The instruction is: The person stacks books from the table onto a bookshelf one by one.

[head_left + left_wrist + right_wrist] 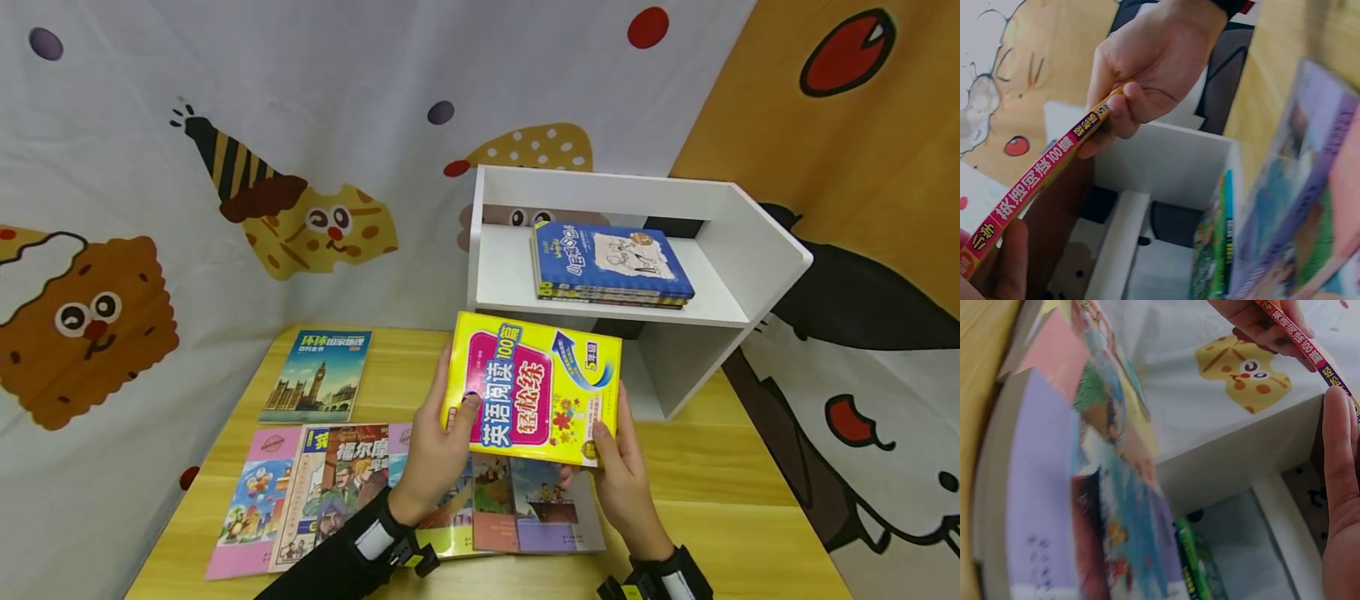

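A yellow workbook (pixel 498 329) with a pink title panel is held up in front of the shelf by both hands. On its left side, my left hand (pixel 435 458) grips the book with the thumb on the cover. My right hand (pixel 626 496) grips the lower right side, thumb on the cover and fingers behind. In the left wrist view the pink spine (pixel 1038 172) runs between the two hands. Below the held book, several colourful books (pixel 251 500) lie overlapping in a row on the wooden table (pixel 720 467), partly hidden by the left arm and the book.
A white two-level shelf (pixel 757 242) stands at the back right. Blue comic books (pixel 570 258) lie stacked on its upper level. In the left wrist view, green-edged books (pixel 1216 244) show by the shelf. A travel magazine (pixel 318 375) lies at the table's back left, before a patterned curtain (pixel 315 100).
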Demonstrator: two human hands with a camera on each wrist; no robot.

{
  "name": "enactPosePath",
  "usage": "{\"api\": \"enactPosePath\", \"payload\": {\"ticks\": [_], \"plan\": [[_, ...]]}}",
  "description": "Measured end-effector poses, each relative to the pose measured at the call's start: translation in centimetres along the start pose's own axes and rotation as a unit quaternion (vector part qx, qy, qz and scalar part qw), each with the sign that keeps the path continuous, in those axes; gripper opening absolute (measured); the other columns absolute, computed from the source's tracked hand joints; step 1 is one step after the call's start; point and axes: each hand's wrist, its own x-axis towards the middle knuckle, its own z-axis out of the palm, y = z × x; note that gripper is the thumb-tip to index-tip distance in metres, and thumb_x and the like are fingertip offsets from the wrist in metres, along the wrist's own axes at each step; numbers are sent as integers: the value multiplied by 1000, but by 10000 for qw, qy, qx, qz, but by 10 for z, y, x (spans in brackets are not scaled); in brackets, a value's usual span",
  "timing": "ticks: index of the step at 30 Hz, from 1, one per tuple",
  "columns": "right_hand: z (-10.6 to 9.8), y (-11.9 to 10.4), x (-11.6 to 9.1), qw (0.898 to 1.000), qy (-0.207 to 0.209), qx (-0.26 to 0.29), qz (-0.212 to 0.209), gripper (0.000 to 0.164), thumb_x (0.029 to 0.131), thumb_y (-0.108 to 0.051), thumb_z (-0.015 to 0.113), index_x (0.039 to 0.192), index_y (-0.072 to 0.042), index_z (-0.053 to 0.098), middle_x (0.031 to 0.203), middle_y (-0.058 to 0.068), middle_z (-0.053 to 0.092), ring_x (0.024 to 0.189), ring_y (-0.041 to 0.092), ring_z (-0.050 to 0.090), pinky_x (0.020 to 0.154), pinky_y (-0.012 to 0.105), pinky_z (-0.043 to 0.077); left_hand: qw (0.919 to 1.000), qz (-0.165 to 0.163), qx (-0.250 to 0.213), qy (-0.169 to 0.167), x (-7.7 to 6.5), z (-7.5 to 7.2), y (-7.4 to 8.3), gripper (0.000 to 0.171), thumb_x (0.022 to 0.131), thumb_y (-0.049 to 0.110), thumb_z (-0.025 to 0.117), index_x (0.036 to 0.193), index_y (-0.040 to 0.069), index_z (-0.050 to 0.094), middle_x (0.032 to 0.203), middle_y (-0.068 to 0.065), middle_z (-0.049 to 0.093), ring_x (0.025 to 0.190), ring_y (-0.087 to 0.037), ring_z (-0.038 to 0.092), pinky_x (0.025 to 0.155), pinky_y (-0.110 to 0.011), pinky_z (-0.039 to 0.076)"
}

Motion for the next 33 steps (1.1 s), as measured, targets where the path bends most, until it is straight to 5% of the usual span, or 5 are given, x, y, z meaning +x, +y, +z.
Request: {"api": "enactPosePath", "payload": {"ticks": [7, 11, 17, 23, 33], "plan": [[-21, 7, -12, 9989, 321, -2, 342, 68, 122, -19, 35, 179, -35, 2, 146, 1, 65, 71, 20, 78, 61, 38, 68, 9955, -832, -45, -441, -8, 10, -16, 81, 117, 30, 58, 175, 52, 5, 156, -5, 58, 126, -28, 76, 92, -39, 68], [-35, 6, -14, 9968, 537, -92, 576, 66, 123, -23, 36, 180, -33, 5, 138, 0, 70, 64, 20, 74, 57, 38, 66, 9896, -1171, 447, -708, -4, 16, -21, 83, 117, 36, 57, 175, 50, -1, 142, -6, 68, 115, -20, 80, 89, -35, 68], [-58, 6, -1, 9869, 870, -376, 1307, 67, 122, -34, 40, 180, -29, 6, 121, -2, 77, 65, 18, 73, 62, 35, 67, 9739, -976, 1808, -967, 23, 25, -34, 85, 116, 34, 58, 180, 25, 3, 136, -14, 72, 92, -10, 78, 70, -30, 66], [-78, 6, 18, 9751, 952, -617, 1906, 69, 122, -36, 39, 180, -20, 5, 109, 0, 75, 69, 17, 74, 69, 32, 68, 9594, -1185, 2280, -1166, 50, 31, -63, 75, 116, 36, 58, 177, 10, 22, 136, -19, 74, 62, -6, 60, 53, -25, 52], [-100, 13, 36, 9658, 915, -856, 2271, 65, 123, -29, 32, 179, -11, 6, 114, 5, 70, 78, 15, 73, 74, 30, 67, 9540, -1828, 1906, -1417, 70, 42, -99, 54, 116, 37, 57, 162, 11, 48, 129, -10, 76, 110, -22, 77, 99, -44, 63]]}}
